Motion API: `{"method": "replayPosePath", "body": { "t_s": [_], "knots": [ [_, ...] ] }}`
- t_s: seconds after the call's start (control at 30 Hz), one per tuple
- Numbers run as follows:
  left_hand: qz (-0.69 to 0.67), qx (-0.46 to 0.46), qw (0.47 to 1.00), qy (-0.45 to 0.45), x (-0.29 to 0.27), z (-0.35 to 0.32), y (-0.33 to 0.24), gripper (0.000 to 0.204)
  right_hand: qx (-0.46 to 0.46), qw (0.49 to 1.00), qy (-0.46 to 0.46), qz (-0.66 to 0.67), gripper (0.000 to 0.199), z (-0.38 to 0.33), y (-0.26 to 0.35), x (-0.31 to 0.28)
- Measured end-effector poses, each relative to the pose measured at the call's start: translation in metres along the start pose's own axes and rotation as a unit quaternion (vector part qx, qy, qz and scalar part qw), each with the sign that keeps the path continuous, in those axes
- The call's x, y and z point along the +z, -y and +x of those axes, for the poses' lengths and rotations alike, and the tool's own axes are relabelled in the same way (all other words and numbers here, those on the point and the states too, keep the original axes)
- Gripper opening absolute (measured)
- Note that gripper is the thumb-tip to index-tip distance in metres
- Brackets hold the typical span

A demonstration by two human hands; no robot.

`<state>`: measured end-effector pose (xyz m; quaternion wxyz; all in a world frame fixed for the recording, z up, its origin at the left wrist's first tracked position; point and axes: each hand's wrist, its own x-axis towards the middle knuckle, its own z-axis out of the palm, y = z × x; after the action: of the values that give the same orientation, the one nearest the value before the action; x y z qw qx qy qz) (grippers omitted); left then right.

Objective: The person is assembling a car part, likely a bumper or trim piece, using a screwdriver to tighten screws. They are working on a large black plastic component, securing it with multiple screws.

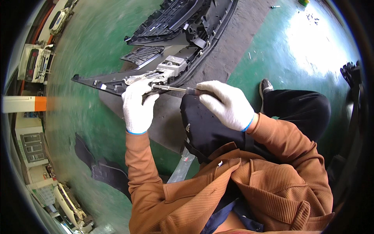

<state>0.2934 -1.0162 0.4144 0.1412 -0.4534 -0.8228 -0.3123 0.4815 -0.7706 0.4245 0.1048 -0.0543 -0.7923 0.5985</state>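
Observation:
My right hand [228, 103], in a white knit glove with a blue cuff, is closed around the dark handle of a screwdriver [177, 89]. Its metal shaft points left, and the tip meets a silver-grey metal bracket assembly [156, 75]. At the left end of that assembly, my left hand [137, 107], gloved the same way, has its fingers closed on the metal by the tip. Those fingertips are partly hidden. The assembly lies on a large black plastic car bumper [117, 79], which has grille sections and runs away toward the top.
Under the bumper is a grey mat [249, 27] on the green floor. A black trim piece [109, 173] lies at lower left, and clear plastic film [181, 167] beside my leg. More car bumpers [37, 64] stand along the left, near an orange-and-white post [25, 104].

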Motion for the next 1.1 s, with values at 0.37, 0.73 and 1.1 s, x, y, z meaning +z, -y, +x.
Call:
{"method": "replayPosePath", "body": {
  "t_s": [0.37, 0.73, 1.1],
  "knots": [
    [-0.02, -0.014, 0.999, 0.023, 0.001, -0.001, -0.007, 0.043, -0.098, 0.993, -0.063, -0.035, 0.027, 0.0, -0.025, 0.014],
    [0.019, -0.026, 0.999, 0.005, 0.006, -0.003, -0.007, 0.043, -0.105, 0.99, 0.012, -0.093, 0.03, -0.003, -0.026, -0.003],
    [-0.013, -0.023, 0.999, 0.024, 0.002, 0.001, -0.011, 0.045, -0.193, 0.973, -0.102, -0.078, 0.026, 0.008, -0.017, 0.006]
  ]
}}
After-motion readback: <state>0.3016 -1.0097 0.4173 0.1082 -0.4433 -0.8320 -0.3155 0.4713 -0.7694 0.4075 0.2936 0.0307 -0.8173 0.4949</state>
